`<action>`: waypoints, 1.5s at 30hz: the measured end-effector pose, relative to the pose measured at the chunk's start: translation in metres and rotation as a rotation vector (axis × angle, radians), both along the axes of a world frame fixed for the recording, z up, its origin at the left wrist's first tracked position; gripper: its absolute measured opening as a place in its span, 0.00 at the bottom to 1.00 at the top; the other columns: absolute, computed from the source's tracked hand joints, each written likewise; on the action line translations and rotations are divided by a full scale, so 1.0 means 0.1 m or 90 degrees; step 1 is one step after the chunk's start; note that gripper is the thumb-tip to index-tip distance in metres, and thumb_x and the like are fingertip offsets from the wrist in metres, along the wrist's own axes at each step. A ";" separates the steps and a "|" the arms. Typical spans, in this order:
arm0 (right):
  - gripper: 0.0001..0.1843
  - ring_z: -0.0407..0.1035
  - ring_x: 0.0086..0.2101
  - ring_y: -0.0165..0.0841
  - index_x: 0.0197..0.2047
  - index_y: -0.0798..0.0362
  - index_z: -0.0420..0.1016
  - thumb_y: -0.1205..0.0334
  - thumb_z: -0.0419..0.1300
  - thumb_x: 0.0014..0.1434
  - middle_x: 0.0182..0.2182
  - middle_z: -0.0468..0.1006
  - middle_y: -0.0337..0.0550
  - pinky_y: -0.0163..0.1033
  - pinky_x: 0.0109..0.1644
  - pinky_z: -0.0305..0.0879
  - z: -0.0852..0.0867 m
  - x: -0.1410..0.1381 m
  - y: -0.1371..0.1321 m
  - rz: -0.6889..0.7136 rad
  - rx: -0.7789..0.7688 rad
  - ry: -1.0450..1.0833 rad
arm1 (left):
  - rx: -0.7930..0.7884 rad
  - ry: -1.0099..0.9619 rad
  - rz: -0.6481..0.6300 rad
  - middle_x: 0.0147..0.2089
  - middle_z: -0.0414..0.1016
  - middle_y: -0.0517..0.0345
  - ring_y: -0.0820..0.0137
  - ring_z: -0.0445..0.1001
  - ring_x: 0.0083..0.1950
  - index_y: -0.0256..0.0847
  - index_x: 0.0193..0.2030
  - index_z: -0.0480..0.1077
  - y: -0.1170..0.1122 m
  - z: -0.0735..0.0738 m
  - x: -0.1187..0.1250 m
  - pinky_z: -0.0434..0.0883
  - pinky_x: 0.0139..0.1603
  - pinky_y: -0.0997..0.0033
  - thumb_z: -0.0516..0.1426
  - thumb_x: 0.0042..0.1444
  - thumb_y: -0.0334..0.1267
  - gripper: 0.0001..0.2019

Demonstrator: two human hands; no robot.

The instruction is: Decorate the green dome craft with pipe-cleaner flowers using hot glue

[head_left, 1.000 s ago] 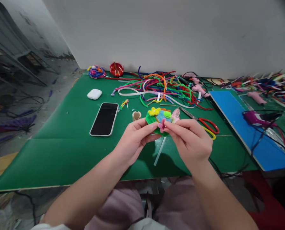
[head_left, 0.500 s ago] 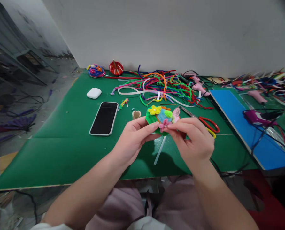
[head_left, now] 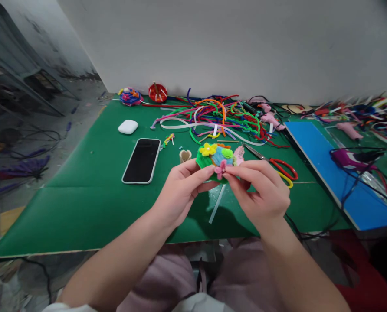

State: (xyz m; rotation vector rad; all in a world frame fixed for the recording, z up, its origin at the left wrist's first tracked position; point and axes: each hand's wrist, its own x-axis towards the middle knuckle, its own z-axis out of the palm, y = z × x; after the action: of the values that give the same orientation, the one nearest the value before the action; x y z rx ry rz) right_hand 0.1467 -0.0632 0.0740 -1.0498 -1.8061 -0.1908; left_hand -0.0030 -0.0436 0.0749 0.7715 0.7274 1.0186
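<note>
Between my hands, above the green table (head_left: pixel 92 208), is a pipe-cleaner ornament (head_left: pixel 222 155) with a green base, a blue middle and fuzzy flowers. My left hand (head_left: pixel 180 186) grips its lower left edge, thumb on top and fingers beneath. A yellow flower (head_left: pixel 208 149) sits at the upper left of the ornament. With thumb and forefinger, my right hand (head_left: pixel 261 188) pinches the pink flower (head_left: pixel 221 170) at the front edge. Beyond the right hand lie scissors (head_left: pixel 283 168) with red and yellow handles. A clear glue stick (head_left: pixel 217 204) lies under the ornament.
A phone (head_left: pixel 142 161) and a white earbud case (head_left: pixel 128 127) lie to the left. Pipe cleaners (head_left: pixel 209 115) are heaped at the back. A heart-shaped tan tube (head_left: pixel 185 156) stands behind my left hand. Rightward are a blue board (head_left: pixel 339 173), a purple glue gun (head_left: pixel 348 159) and cords.
The ornament has shifted very slightly left and tilted a little. Both hands keep the same grip on it, and the things on the table have stayed put.
</note>
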 end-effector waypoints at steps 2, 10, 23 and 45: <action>0.09 0.69 0.28 0.29 0.36 0.50 0.73 0.70 0.62 0.50 0.31 0.76 0.41 0.34 0.25 0.66 0.01 -0.01 -0.01 0.006 -0.018 0.035 | 0.001 -0.009 -0.001 0.37 0.77 0.59 0.74 0.74 0.39 0.38 0.36 0.74 -0.01 0.01 0.01 0.73 0.40 0.78 0.60 0.48 0.35 0.07; 0.01 0.64 0.20 0.25 0.31 0.52 0.71 0.65 0.61 0.52 0.25 0.74 0.37 0.31 0.21 0.62 0.04 -0.07 -0.09 -0.006 -0.178 0.272 | 0.059 0.018 0.101 0.35 0.77 0.60 0.74 0.75 0.36 0.40 0.35 0.74 -0.06 0.03 0.03 0.73 0.36 0.78 0.61 0.46 0.35 0.07; 0.13 0.57 0.13 0.20 0.21 0.55 0.68 0.58 0.59 0.54 0.13 0.68 0.32 0.26 0.16 0.54 0.05 -0.16 -0.12 0.097 -0.412 0.360 | 0.161 0.035 0.265 0.33 0.78 0.63 0.72 0.75 0.35 0.43 0.33 0.74 -0.18 -0.05 0.12 0.72 0.41 0.73 0.62 0.45 0.35 0.07; 0.14 0.58 0.14 0.21 0.20 0.55 0.68 0.58 0.59 0.53 0.13 0.67 0.32 0.27 0.16 0.54 0.05 -0.15 -0.12 0.086 -0.400 0.339 | 0.215 0.077 0.293 0.31 0.77 0.64 0.72 0.74 0.33 0.43 0.30 0.74 -0.21 -0.06 0.15 0.71 0.42 0.72 0.62 0.44 0.33 0.05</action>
State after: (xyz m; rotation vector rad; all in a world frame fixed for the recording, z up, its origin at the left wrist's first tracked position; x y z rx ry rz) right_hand 0.1318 -0.0755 0.0793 -1.2458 -1.4511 0.7195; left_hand 0.0120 -0.0641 0.0693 0.9866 0.8714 1.5475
